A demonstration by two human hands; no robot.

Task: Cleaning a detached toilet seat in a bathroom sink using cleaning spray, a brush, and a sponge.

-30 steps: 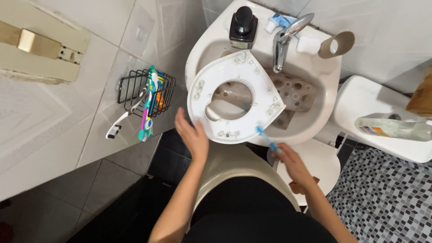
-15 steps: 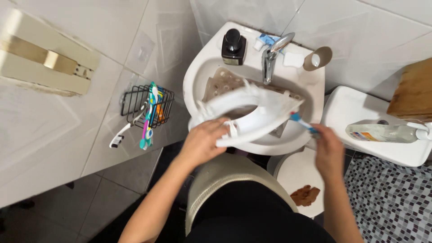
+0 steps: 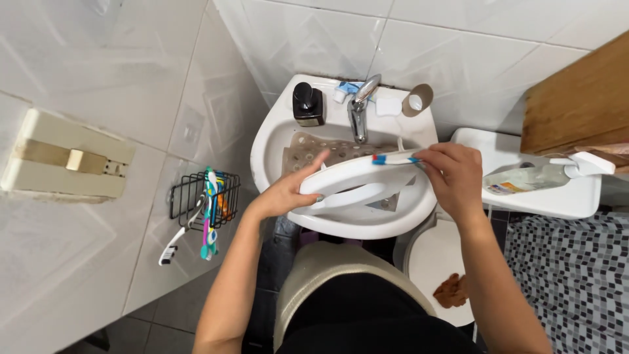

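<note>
Left hand: the left hand (image 3: 286,191) grips the near-left edge of a white oval plastic seat ring (image 3: 357,178), fingers wrapped over the rim and closed on it, so the ring stays tilted on edge instead of lying flat.

Right hand: the right hand (image 3: 454,176) is closed around the handle of a blue, white and red toothbrush (image 3: 395,158), held sideways so the head lies against the ring's upper rim, a pose that suits scrubbing along the edge.

Seat ring: it sits over the bowl of the white ceramic pedestal basin (image 3: 268,139), propped up between the two hands, its long side across the basin; holding it there lets any drips fall into the bowl.

Basin bowl: a translucent brownish perforated mat (image 3: 314,148) lies inside it, behind and partly under the ring.

Basin ledge: a black soap pump bottle (image 3: 308,105), a chrome tap (image 3: 360,110), a small white soap bar (image 3: 388,106) and a bare cardboard roll core (image 3: 417,99) line the back, well out of the way of the hands.

Left wall: a black wire basket (image 3: 203,196) on the tiles holds several toothbrushes, hanging head down.

Right side: a clear spray bottle with a white trigger (image 3: 544,176) lies on its side on the white cistern top (image 3: 498,202), near the right hand.
</note>
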